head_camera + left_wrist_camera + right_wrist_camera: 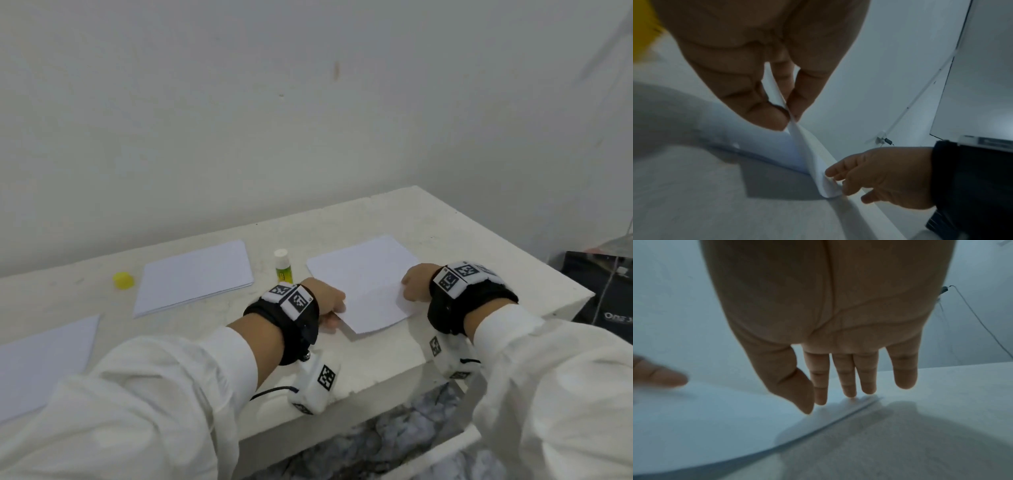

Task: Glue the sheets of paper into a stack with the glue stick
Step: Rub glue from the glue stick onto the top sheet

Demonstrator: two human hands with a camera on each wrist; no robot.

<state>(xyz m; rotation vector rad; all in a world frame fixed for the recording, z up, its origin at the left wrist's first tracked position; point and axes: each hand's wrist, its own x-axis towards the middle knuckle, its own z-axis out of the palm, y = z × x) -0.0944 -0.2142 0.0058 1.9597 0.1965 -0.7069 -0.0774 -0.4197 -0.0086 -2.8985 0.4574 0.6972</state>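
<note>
From above the person's shoulders, the top sheet (363,284) lies on the white table (479,240), right of centre, with the left hand (325,298) at its near left corner and the right hand (416,282) at its right edge, so the paper spans the gap between the two hands. The glue stick (281,265) stands uncapped just beyond the left hand, its yellow cap (123,280) well off to the left past a second pile of paper (195,275); another sheet (41,359) lies nearer the person's left arm. I'd judge the left hand the nearer one to the glue. The camera on the left wrist shows the left hand (764,81) pinching the sheet's corner (797,146) between thumb and fingertips, lifted clear of the table, while the right hand (879,175) touches the far corner, where the paper curls down. The camera on the right wrist shows the right hand (828,321) with straight, slightly spread fingers (846,378), their tips resting on the sheet's edge (735,426) and pinning it; it grips nothing. The next move seems to turn on lowering the raised left corner squarely onto whatever lies beneath.
</note>
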